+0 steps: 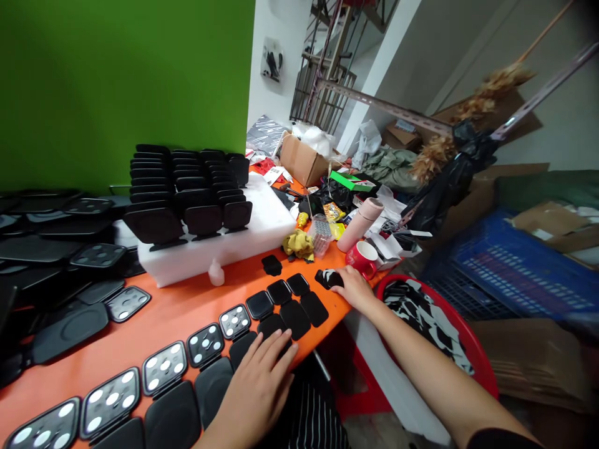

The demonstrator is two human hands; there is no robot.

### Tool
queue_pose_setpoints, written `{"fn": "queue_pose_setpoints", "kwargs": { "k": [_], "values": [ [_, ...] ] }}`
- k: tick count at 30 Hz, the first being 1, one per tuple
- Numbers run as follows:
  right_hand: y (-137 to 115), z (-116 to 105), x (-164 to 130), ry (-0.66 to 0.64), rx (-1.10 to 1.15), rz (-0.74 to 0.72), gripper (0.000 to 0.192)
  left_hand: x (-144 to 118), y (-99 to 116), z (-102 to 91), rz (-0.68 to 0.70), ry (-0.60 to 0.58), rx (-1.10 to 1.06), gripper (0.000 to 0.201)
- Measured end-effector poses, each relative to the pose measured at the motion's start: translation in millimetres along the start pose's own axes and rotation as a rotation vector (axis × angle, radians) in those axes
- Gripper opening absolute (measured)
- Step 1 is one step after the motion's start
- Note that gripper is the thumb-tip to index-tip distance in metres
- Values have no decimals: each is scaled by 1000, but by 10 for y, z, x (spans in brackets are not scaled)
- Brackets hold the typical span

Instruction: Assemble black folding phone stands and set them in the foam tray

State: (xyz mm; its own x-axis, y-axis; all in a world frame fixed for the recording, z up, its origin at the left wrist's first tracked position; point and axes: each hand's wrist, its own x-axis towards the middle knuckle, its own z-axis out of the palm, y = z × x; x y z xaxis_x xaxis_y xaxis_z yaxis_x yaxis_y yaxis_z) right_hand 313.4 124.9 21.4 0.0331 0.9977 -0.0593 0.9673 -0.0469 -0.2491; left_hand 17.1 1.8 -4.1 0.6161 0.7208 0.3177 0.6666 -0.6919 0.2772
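Note:
My left hand (262, 380) lies flat, fingers spread, on a black rounded plate (274, 327) in the row along the near edge of the orange table (178, 305). My right hand (352, 288) reaches to the table's right end and touches a small black piece with white patches (326, 277). The row of black hinged cases (163, 374), some showing white dots inside, runs from lower left toward the right hand.
A white foam block (262, 234) carries several upright black pieces (187, 193). A red mug (365, 259), pink tumbler (360, 224), yellow cloth (298, 244) and small white bottle (216, 273) stand near. A red basin (472, 349) sits below right. Black trays (51, 249) pile left.

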Motion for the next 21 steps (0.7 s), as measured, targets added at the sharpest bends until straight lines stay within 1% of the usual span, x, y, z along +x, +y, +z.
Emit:
{"fn": "queue_pose_setpoints", "kwargs": {
  "k": [2,4,6,8,10,12,15,18,20,21],
  "values": [
    [23,14,-46,42,64,12,43,-71,-40,-6,-2,24,0,43],
    [80,16,-69,72,144,39,31,-132,-89,7,-2,46,-3,43],
    [152,2,-66,74,244,74,20,-175,-134,33,-13,52,-10,43],
    [191,-21,-41,49,367,104,20,-198,-166,62,-45,46,-21,42],
    [145,-33,10,12,498,113,25,-208,-181,80,-81,27,-43,42],
    [-18,-9,98,-24,611,97,27,-211,-181,77,-110,-2,-72,42],
    [-445,118,314,-69,714,47,25,-213,-169,45,-143,-44,-113,41],
    [-929,303,583,-95,753,-9,18,-215,-155,4,-180,-82,-143,40],
    [-1176,403,739,-106,742,-32,13,-218,-145,-20,-206,-102,-160,40],
    [-1260,436,800,-104,726,-40,11,-220,-140,-31,-218,-108,-169,41]
  ]
}}
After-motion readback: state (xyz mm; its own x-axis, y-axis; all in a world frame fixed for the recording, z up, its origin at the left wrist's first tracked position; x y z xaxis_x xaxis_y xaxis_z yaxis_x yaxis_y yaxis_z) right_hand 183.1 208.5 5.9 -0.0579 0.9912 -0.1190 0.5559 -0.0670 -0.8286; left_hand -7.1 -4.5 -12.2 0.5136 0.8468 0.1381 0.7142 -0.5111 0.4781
